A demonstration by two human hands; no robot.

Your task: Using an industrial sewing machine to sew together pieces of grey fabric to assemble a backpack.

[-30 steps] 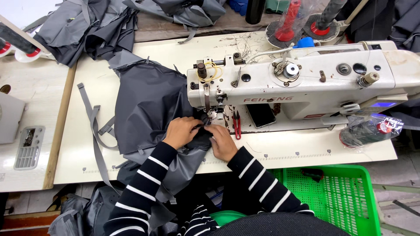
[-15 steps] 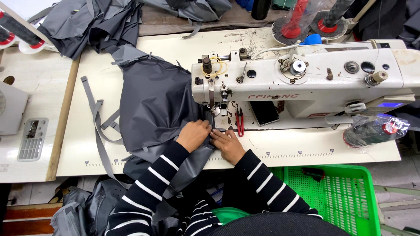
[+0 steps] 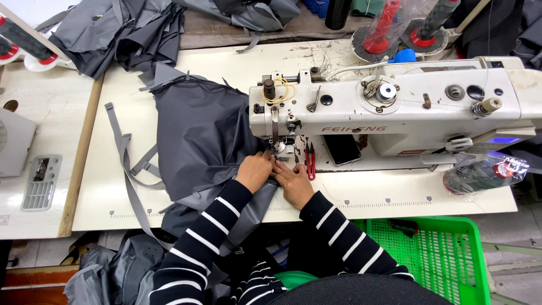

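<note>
Across the frame's centre we had a cream table (image 3: pixel 113 197) bearing a white sewing machine (image 3: pixel 395 113). Grey fabric (image 3: pixel 197 135) lay centre-left. At lower right a green basket (image 3: pixel 446 254) held one small dark item. Our left hand (image 3: pixel 255 170) and right hand (image 3: pixel 293 183), fingers flattened, pressed the fabric by the needle.

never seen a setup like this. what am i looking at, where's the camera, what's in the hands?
The one view comes from a camera on the person's head, looking straight down. The white body is an industrial sewing machine on a pale table. The left hand and right hand, in striped sleeves, press flat on dark grey fabric just before the needle area; they pin it down rather than grip it. Red snips and a dark phone lie by the machine. A grey strap trails left. A green basket sits below.
</note>
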